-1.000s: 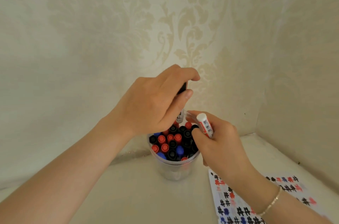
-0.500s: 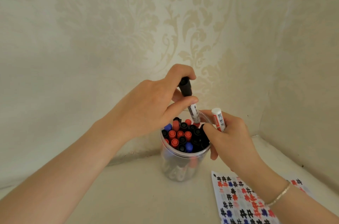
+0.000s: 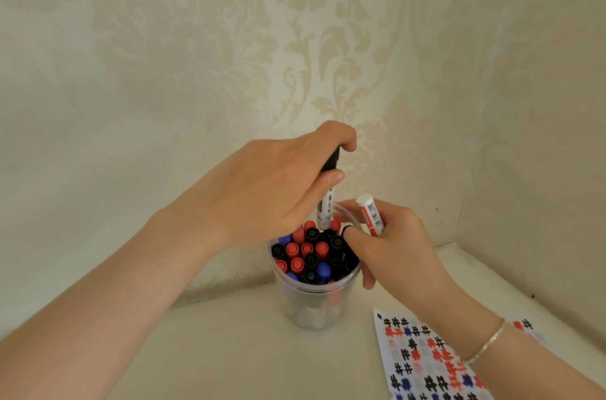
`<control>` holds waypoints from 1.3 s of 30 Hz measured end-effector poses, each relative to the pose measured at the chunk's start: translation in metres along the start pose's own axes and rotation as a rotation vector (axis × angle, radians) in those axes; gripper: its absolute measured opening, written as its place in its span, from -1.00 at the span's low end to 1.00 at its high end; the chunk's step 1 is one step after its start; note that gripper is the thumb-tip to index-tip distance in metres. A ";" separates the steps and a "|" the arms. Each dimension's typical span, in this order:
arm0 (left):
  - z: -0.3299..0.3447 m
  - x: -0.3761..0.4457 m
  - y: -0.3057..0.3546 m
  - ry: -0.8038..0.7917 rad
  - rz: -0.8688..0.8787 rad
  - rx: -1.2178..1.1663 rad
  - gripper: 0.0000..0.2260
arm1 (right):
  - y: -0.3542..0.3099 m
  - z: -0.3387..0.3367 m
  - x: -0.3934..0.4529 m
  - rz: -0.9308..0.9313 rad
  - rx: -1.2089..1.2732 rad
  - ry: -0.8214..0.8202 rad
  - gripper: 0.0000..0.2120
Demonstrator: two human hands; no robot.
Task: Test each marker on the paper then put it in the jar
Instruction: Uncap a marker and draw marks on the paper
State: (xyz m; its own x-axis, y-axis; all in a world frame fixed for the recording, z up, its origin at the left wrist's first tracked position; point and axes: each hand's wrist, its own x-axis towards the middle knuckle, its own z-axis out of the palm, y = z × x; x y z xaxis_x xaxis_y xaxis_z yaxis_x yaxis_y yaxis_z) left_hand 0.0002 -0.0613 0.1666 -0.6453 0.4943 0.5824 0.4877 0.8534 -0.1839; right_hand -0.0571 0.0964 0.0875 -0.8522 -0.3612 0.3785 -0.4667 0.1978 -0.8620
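A clear plastic jar (image 3: 314, 304) stands in the corner, packed with several upright markers with red, black and blue caps. My left hand (image 3: 272, 196) grips a black-capped marker (image 3: 328, 199) by its cap, upright, its white barrel end down among the markers at the jar's back rim. My right hand (image 3: 390, 249) rests against the jar's right rim and holds a white marker with a red label (image 3: 370, 214), its blunt end pointing up. The test paper (image 3: 423, 363) lies at lower right, covered with red, black and blue hash marks.
Two patterned cream walls meet just behind and to the right of the jar. The cream tabletop (image 3: 213, 350) stretches to the left and front. A thin bracelet (image 3: 485, 344) is on my right wrist, above the paper.
The black-capped marker in my left hand has gone lower into the jar. My right hand stays at the rim with its marker. The view has shifted slightly.
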 end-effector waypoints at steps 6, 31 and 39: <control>0.012 0.002 -0.007 -0.108 -0.012 0.003 -0.76 | 0.001 -0.001 -0.001 0.005 -0.005 0.008 -0.85; 0.048 0.009 -0.004 -0.486 -0.264 0.464 -0.68 | 0.016 0.014 0.029 0.049 -0.001 0.065 -0.83; 0.062 0.033 -0.035 -0.623 -0.445 0.146 -0.77 | 0.023 0.019 0.059 0.195 0.029 0.062 -0.78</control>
State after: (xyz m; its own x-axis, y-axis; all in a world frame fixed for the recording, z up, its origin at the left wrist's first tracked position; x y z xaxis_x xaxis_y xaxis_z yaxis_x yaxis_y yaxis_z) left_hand -0.0745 -0.0647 0.1428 -0.9945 0.0654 0.0819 0.0512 0.9850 -0.1647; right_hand -0.1134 0.0622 0.0832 -0.9392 -0.2612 0.2228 -0.2851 0.2320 -0.9300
